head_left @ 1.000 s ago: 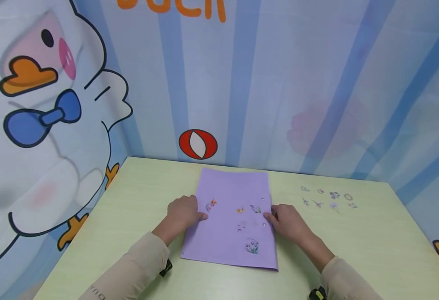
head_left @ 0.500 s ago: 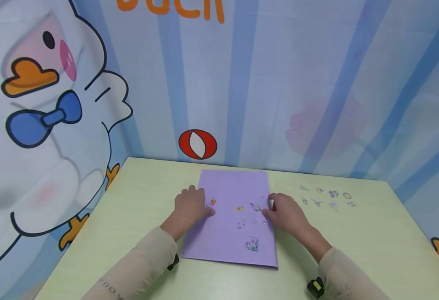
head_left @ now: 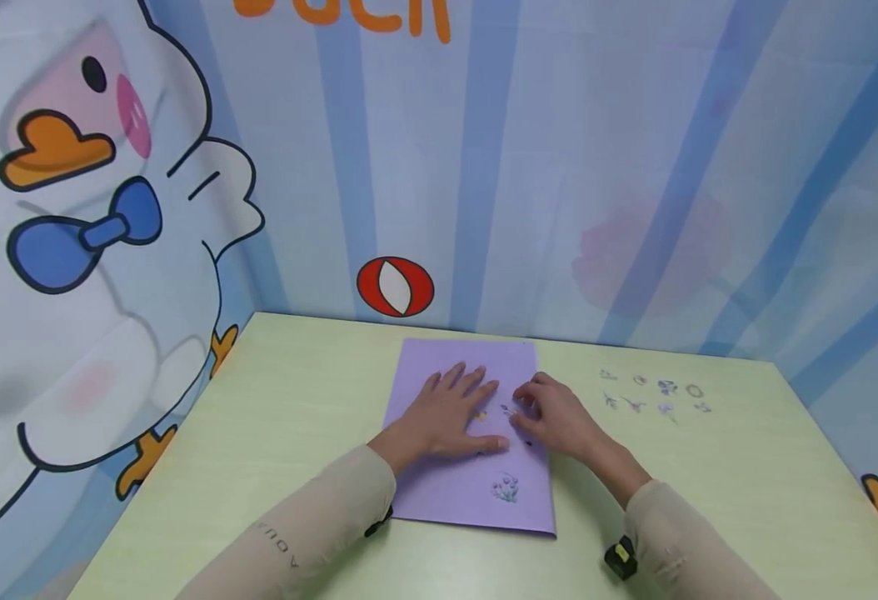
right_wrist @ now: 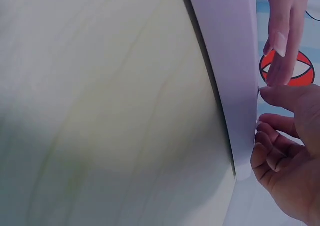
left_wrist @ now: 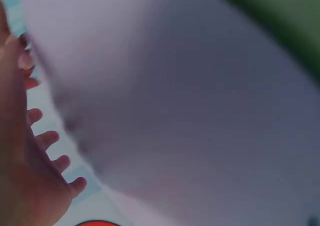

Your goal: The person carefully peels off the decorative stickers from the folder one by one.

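A purple folder (head_left: 461, 508) lies on the table, bearing several small flower pictures. My left hand (head_left: 446, 417) rests on it with fingers spread and straight, partly covering a small yellow picture (head_left: 481, 414). At the folder's right side, my right hand (head_left: 559, 421) has bent fingers over the surface, beside a tulip picture (head_left: 507, 409). In the right wrist view, the right thumb (right_wrist: 285, 96) and index finger stand apart, their tips at the purple surface (right_wrist: 225, 46); nothing shows between them. A bouquet picture (head_left: 506, 488) lies uncovered near the folder's front edge.
Several small flower cutouts (head_left: 666, 388) lie in two rows on the pale table (head_left: 709, 483), right of the folder. Behind stands a blue striped backdrop (head_left: 416, 167) with a duck print. Each wrist wears a small black device (head_left: 621, 557).
The left hand has moved right from the folder's left edge onto its middle, fingers now spread. The right hand has shifted slightly up and inward from the right edge. The folder stays put.
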`<state>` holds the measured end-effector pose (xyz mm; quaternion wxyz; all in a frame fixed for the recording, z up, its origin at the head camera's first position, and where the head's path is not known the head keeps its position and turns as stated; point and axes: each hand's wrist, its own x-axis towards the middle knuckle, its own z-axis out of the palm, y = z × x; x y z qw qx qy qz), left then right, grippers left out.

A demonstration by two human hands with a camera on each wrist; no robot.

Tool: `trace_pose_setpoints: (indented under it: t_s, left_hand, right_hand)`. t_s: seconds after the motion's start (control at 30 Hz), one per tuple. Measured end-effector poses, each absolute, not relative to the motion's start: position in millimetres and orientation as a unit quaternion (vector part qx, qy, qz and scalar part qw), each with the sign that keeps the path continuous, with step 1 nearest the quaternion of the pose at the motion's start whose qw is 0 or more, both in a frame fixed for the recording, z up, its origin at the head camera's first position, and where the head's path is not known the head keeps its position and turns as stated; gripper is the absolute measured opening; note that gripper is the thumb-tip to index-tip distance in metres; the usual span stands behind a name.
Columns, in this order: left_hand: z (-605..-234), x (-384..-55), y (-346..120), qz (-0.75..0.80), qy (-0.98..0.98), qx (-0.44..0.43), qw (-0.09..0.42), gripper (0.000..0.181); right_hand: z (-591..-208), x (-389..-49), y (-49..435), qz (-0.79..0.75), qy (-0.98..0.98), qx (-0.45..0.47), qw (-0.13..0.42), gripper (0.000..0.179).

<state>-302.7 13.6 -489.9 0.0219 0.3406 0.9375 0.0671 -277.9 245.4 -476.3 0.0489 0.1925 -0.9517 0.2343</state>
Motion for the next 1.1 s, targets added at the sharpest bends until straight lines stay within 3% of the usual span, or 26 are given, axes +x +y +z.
trace_pose_setpoints:
  t_s: [0.4, 1.1]
  left_hand:
    - [-503.5, -307.7, 15.8, 0.013, 0.938, 0.343, 0.047, 0.102]
    - [-497.6, -304.6, 21.4, -0.018, 0.940, 0.333, 0.075, 0.104]
  right_hand:
    - [-479.8, -282.6, 241.6, 0.213, -0.954, 0.211, 0.030, 0.028]
    - [-478.3, -265.4, 223.3, 0.153, -0.977, 0.145, 0.034, 0.023]
